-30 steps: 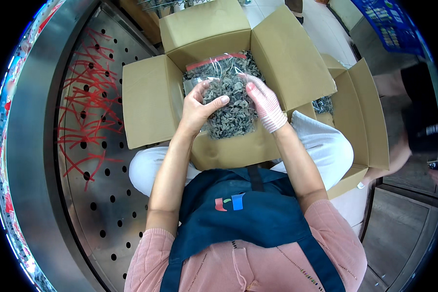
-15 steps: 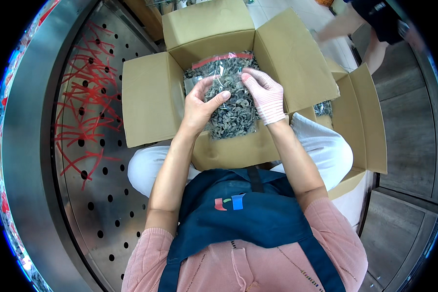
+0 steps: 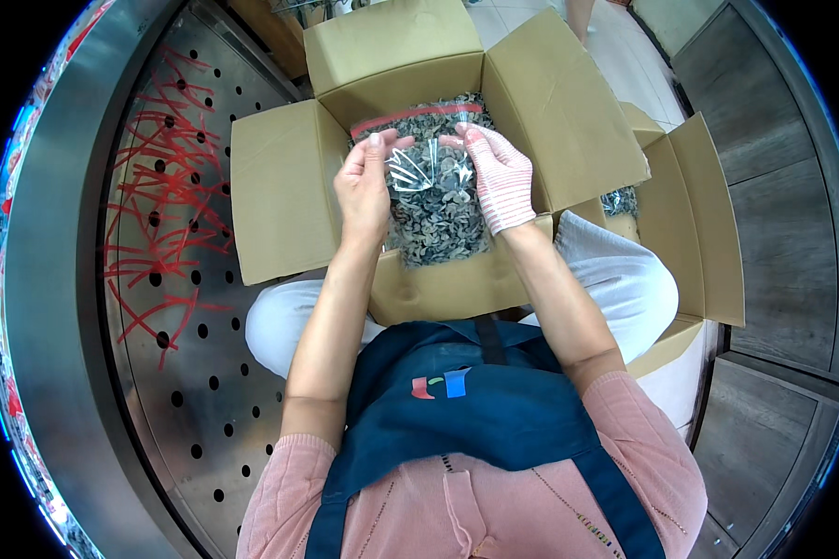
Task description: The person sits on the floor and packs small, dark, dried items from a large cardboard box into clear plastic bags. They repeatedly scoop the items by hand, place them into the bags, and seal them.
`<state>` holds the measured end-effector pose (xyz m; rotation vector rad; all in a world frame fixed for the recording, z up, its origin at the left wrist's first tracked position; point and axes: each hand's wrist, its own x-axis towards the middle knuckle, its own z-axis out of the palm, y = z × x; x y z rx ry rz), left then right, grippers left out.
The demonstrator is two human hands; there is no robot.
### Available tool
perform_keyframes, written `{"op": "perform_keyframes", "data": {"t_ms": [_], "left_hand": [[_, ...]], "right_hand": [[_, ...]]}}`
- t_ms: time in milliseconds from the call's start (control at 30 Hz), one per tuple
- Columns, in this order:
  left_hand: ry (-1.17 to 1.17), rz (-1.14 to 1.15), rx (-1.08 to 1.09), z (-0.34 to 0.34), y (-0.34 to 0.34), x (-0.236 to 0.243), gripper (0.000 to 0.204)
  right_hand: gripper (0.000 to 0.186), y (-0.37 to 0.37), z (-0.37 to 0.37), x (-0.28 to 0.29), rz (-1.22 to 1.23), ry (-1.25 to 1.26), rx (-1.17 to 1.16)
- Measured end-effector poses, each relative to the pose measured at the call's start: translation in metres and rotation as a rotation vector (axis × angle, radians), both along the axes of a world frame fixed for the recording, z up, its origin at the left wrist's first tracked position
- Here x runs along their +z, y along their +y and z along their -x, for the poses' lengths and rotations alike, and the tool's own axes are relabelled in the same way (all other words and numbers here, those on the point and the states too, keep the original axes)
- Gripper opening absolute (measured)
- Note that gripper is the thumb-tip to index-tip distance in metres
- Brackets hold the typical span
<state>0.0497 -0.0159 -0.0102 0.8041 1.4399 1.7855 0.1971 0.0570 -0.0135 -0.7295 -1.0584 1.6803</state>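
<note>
A clear plastic zip bag [image 3: 438, 228] with a red strip along its top is filled in its lower part with dark grey, curled dried pieces that look like dried fungus. It lies over the near side of an open cardboard box [image 3: 396, 74]. My bare left hand [image 3: 364, 191] pinches the bag's upper left side, thumb on top. My right hand [image 3: 505, 186], in a pink-and-white striped glove, grips the upper right side. Between them the clear plastic is stretched and shiny. More of the same dark pieces [image 3: 475, 104] show in the box beyond the bag.
A second open cardboard box [image 3: 685, 205] stands at the right, with a bag of dark pieces [image 3: 619, 202] partly visible in it. On the left is a perforated metal panel [image 3: 214, 382] with red ribbon-like strips [image 3: 163, 186]. Grey wood-look cabinet doors [image 3: 783, 261] stand at the far right.
My hands have moved apart and up toward the red-stripped top, and the bag's upper part is now spread flatter. A person at the upper right has moved mostly out of view.
</note>
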Motion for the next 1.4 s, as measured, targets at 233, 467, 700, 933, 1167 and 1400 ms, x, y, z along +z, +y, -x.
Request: {"op": "perform_keyframes", "data": {"t_ms": [233, 467, 700, 933, 1167, 1400], "left_hand": [[0.352, -0.232, 0.428, -0.009, 0.012, 0.004, 0.020], [1.474, -0.103, 0.128, -0.023, 0.021, 0.067, 0.011], [1.584, -0.204, 0.123, -0.026, 0.041, 0.065, 0.008], [1.759, -0.246, 0.104, -0.013, 0.041, 0.064, 0.009], [1.095, -0.024, 0.047, 0.019, 0.039, 0.067, 0.008], [-0.147, -0.168, 0.270, 0.087, -0.023, 0.104, 0.008]], "right_hand": [[0.031, -0.003, 0.004, -0.001, 0.060, 0.062, -0.019], [0.033, -0.002, 0.004, -0.001, -0.085, -0.042, -0.122], [0.038, -0.005, 0.007, 0.000, -0.087, 0.016, -0.078], [0.033, -0.015, 0.007, 0.007, -0.307, -0.224, -0.152], [0.034, -0.018, 0.006, 0.006, -0.094, -0.092, 0.025], [0.036, -0.018, 0.005, 0.011, -0.058, -0.085, 0.045]]}}
